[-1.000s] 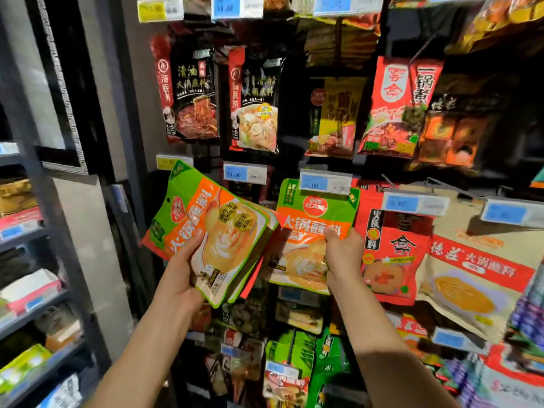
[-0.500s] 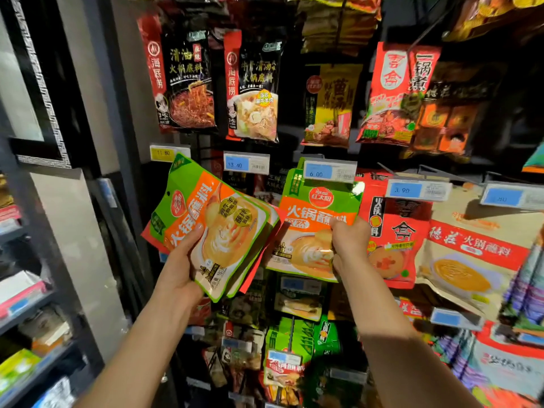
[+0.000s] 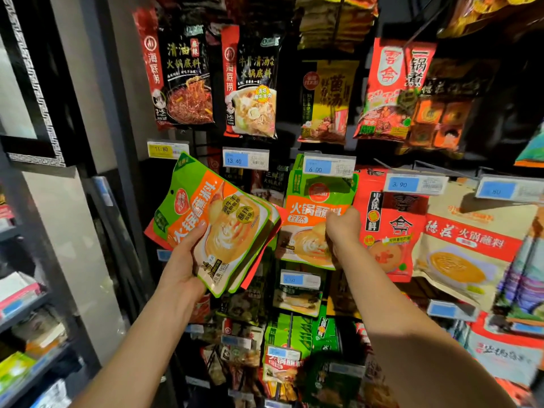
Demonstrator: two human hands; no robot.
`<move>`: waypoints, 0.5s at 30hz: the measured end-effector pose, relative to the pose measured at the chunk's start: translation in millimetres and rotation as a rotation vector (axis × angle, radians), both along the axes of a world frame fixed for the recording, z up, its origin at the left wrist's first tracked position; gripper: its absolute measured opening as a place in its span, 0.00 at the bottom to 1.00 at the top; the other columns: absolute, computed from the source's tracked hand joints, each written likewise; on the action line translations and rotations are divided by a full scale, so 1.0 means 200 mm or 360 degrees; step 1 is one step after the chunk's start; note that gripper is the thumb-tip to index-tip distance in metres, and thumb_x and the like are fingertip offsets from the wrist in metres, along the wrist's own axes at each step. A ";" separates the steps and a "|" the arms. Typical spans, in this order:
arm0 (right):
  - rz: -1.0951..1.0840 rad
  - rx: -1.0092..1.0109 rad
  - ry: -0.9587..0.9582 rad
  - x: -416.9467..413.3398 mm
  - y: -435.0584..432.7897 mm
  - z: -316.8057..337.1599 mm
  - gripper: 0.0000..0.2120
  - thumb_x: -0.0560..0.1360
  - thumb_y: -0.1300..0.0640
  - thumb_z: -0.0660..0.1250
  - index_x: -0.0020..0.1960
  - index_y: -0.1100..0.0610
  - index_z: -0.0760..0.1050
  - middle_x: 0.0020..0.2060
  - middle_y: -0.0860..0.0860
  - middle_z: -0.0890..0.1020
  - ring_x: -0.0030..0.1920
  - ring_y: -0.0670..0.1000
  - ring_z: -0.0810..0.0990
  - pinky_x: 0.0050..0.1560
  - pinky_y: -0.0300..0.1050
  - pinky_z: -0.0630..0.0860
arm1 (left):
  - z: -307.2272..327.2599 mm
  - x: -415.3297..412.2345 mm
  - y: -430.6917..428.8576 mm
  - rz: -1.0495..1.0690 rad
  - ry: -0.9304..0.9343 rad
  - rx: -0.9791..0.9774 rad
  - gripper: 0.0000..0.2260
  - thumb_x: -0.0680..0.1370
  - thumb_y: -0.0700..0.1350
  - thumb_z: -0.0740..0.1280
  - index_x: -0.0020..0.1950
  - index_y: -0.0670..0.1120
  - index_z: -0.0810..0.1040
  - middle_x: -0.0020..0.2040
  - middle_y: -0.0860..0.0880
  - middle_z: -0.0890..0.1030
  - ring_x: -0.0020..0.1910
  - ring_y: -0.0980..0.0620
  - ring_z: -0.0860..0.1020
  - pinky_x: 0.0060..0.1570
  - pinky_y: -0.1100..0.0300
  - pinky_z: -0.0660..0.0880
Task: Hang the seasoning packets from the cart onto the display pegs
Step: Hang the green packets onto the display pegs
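Right grip (image 3: 343, 228) has lifted its pinched, upright packet (image 3: 306, 219) behind the price tag (image 3: 326, 167); left grip (image 3: 182, 266) clasps the stack (image 3: 220, 228), pointing 11 o'clock.

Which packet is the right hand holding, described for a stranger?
On the peg wall, find the blue 6.00 price tag. The packet sits just beneath it, gripped by the right hand. It's upright, green and orange; its right neighbour is red.

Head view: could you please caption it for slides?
Left hand holds a packet stack; right hand grips one packet below the 6.00 tag.
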State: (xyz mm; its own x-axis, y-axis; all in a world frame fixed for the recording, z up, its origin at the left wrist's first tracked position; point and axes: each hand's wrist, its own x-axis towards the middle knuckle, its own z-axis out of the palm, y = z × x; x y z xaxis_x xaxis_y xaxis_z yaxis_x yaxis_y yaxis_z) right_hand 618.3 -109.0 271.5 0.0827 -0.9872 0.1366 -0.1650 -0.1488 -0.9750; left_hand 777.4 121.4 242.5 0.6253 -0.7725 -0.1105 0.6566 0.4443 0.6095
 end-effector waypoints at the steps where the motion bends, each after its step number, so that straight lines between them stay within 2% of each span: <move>1: 0.0023 -0.0004 0.0124 -0.01 -0.02 -0.01 0.03 0.80 0.62 0.66 0.53 0.60 0.74 0.48 0.56 0.79 0.49 0.58 0.78 0.46 0.48 0.71 | 0.00 0.00 0.00 -0.0015 -0.0009 0.0015 0.20 0.75 0.46 0.72 0.67 0.46 0.81 0.61 0.42 0.84 0.59 0.42 0.83 0.62 0.38 0.77; 3: 0.0032 -0.0070 0.0306 -0.07 0.00 -0.05 0.05 0.79 0.61 0.67 0.53 0.62 0.74 0.46 0.58 0.79 0.48 0.59 0.79 0.41 0.48 0.69 | -0.02 -0.01 0.00 -0.0035 -0.0009 0.0012 0.19 0.75 0.46 0.72 0.66 0.45 0.81 0.60 0.42 0.84 0.58 0.42 0.84 0.57 0.38 0.79; 6: -0.0107 -0.0413 0.0249 -0.19 0.16 -0.07 0.06 0.78 0.62 0.68 0.51 0.57 0.71 0.41 0.53 0.79 0.42 0.56 0.77 0.40 0.44 0.70 | -0.07 0.00 0.01 -0.0069 0.0028 -0.0004 0.19 0.75 0.45 0.71 0.66 0.44 0.81 0.61 0.40 0.84 0.60 0.40 0.83 0.62 0.38 0.77; 8: 0.0201 -0.0651 0.0106 -0.18 0.33 0.01 0.02 0.79 0.61 0.69 0.47 0.57 0.77 0.38 0.48 0.79 0.38 0.49 0.76 0.38 0.34 0.71 | -0.12 0.00 0.02 -0.0080 0.0029 0.0007 0.19 0.76 0.45 0.72 0.66 0.44 0.81 0.62 0.39 0.83 0.62 0.38 0.81 0.67 0.37 0.73; 9: 0.0444 -0.0732 0.0156 -0.14 0.41 0.06 0.04 0.79 0.57 0.71 0.45 0.55 0.80 0.37 0.47 0.81 0.38 0.48 0.77 0.39 0.34 0.71 | -0.16 0.00 0.02 -0.0064 0.0023 0.0025 0.21 0.75 0.45 0.73 0.67 0.44 0.80 0.64 0.39 0.82 0.63 0.38 0.81 0.67 0.36 0.73; 11: 0.0847 -0.0741 0.0382 -0.03 0.51 0.15 0.09 0.78 0.47 0.73 0.42 0.51 0.83 0.36 0.46 0.83 0.39 0.47 0.80 0.43 0.42 0.74 | -0.23 0.00 0.03 -0.0010 0.0020 0.0075 0.29 0.69 0.45 0.80 0.69 0.43 0.79 0.65 0.38 0.81 0.64 0.36 0.80 0.66 0.35 0.73; 13: 0.1073 -0.0641 0.0663 0.09 0.54 0.17 0.16 0.72 0.37 0.74 0.42 0.51 0.84 0.36 0.46 0.83 0.39 0.46 0.80 0.42 0.46 0.74 | -0.30 0.01 0.04 -0.0029 0.0025 0.0112 0.37 0.64 0.46 0.84 0.70 0.43 0.78 0.66 0.37 0.80 0.64 0.35 0.79 0.67 0.34 0.72; 15: 0.1142 -0.0557 0.0854 0.17 0.56 0.13 0.26 0.62 0.30 0.73 0.42 0.52 0.82 0.35 0.45 0.81 0.37 0.46 0.78 0.40 0.47 0.72 | -0.34 0.00 0.06 -0.0075 -0.0021 0.0137 0.33 0.67 0.47 0.83 0.70 0.43 0.78 0.66 0.37 0.80 0.64 0.35 0.80 0.68 0.35 0.72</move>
State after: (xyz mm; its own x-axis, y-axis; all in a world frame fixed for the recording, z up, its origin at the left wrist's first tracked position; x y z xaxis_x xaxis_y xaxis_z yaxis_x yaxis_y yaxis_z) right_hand 653.1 3.9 297.2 0.7886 -0.5874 0.1818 -0.3326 -0.6562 -0.6774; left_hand 776.7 133.7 173.5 0.5902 -0.7892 -0.1696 0.6671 0.3586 0.6530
